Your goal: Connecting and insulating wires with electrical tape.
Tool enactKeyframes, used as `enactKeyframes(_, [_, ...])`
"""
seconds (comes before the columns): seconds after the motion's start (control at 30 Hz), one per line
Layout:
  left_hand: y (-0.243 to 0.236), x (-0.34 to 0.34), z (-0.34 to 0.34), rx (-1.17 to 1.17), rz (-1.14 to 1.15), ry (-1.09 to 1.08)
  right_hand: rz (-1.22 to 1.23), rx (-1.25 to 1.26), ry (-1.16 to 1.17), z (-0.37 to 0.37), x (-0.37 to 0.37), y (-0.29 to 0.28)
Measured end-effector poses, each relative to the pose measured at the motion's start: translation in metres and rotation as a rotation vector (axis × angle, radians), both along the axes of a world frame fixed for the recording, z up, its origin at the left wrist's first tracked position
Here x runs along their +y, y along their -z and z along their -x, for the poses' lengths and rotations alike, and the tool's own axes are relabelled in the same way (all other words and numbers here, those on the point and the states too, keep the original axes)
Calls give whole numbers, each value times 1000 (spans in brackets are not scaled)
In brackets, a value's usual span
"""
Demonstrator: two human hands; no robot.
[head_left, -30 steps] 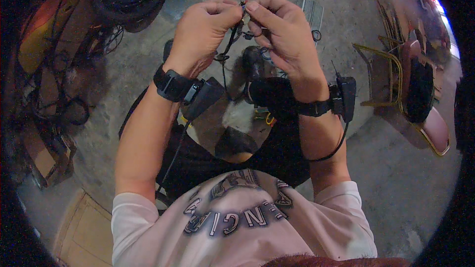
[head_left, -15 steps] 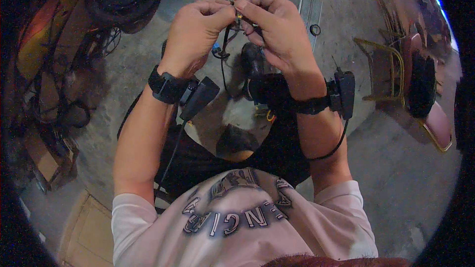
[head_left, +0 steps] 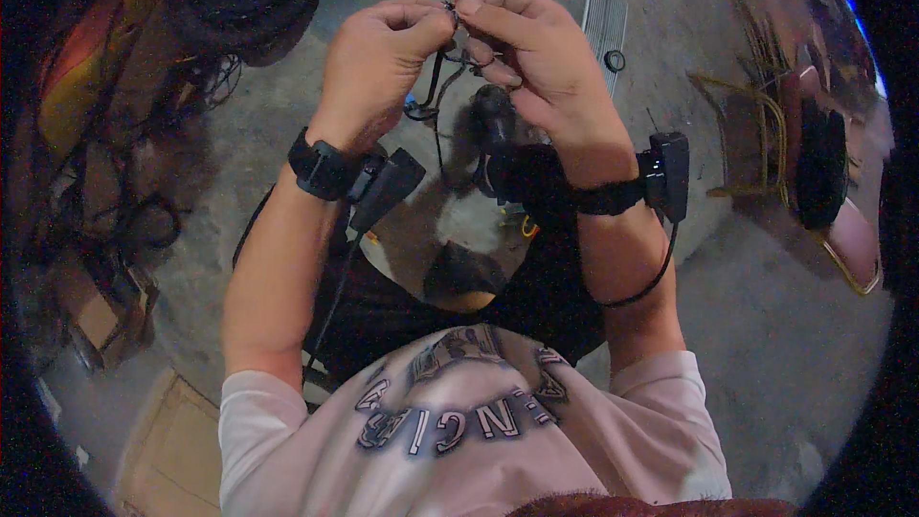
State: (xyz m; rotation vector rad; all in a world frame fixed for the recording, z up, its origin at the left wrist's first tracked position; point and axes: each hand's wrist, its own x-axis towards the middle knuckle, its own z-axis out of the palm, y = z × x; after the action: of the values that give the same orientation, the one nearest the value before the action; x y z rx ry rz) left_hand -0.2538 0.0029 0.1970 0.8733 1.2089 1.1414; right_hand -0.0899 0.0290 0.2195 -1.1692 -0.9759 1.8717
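Both my hands meet at the top middle, holding a dark wire between their fingertips. My left hand (head_left: 383,53) pinches the wire with thumb and forefinger. Right beside it, the thumb and forefinger of my right hand (head_left: 536,53) close on the same wire, its other fingers curled beneath. A small loop shows where the fingertips meet, its detail too fine to make out. From there the black wire (head_left: 436,86) hangs down between my hands in loose bends, with a small blue piece (head_left: 412,103) next to my left palm. Each wrist carries a black strapped device.
Black tyres (head_left: 244,5) lie at the upper left, above cables and cardboard. A ribbed metal panel (head_left: 605,33) with a black ring (head_left: 614,60) on it rests on the concrete floor beyond my right hand. At the right is a chair (head_left: 814,163) with a yellowish frame.
The hanging wire has shifted, and its bends now spread wider below my fingertips. The yellow bit beside my fingertips no longer shows. My right hand has moved slightly right.
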Motion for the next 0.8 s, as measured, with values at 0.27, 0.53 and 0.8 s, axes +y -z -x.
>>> enactKeyframes(0.27, [-3,13,5,-27,-13,65,-20,63,-92,-13,10,-8])
enactKeyframes(0.53, [-13,20,4,-142,-15,148,-77,-22,-86,-20,13,-16])
enactKeyframes(0.8, [-18,24,10,-233,38,213,-95,-34,-69,-17,13,-22])
